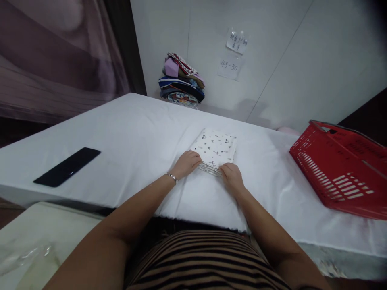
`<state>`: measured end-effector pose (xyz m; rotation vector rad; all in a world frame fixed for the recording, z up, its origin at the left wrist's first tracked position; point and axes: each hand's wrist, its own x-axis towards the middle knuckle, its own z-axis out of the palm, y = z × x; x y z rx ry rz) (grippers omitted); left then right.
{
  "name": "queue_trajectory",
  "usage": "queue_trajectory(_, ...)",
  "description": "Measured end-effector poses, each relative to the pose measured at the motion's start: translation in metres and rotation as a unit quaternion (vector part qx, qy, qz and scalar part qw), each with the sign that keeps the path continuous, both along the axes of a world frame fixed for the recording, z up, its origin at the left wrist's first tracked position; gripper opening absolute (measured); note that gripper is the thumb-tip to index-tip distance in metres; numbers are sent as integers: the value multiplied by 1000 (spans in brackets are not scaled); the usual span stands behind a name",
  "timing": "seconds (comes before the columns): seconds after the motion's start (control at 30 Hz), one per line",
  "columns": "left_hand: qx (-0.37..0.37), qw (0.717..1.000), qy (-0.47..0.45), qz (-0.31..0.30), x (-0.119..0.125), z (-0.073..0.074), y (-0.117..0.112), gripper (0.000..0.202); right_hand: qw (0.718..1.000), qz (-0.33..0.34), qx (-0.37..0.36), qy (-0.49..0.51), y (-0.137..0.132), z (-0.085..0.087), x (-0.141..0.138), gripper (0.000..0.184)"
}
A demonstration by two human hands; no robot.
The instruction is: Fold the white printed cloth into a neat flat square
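Observation:
A white cloth with small dark printed figures (214,147) lies folded into a many-layered rectangle on the white-covered table (136,133). My left hand (188,163) pinches its near left corner, with a metal bracelet around that wrist. At the near right corner, my right hand (232,176) grips the cloth's edge between thumb and fingers. Several stacked layers show along the near edge between both hands. The fingertips under the cloth are hidden.
A red plastic basket (338,169) stands at the right. To the left lies a flat black object (68,166). A pile of folded fabrics (182,80) sits by the back wall, left of two paper notes (229,66). A pale surface (45,229) is at lower left.

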<state>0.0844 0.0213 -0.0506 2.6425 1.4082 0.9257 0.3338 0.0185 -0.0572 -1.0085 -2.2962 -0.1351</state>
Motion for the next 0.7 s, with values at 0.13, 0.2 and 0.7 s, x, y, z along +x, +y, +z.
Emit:
queue_trajectory(0.13,10,1000,14,-8,0,-1,0,27,1000,17,-4,-19,0,-1,2,22)
queue_trajectory(0.2,11,1000,16,-10,-1,-1,0,27,999,27,-9,-25,0,0,3,22)
queue_trajectory(0.7,0,999,47,-8,0,-1,3,21,1000,-9,9,-18,7,1,4,23)
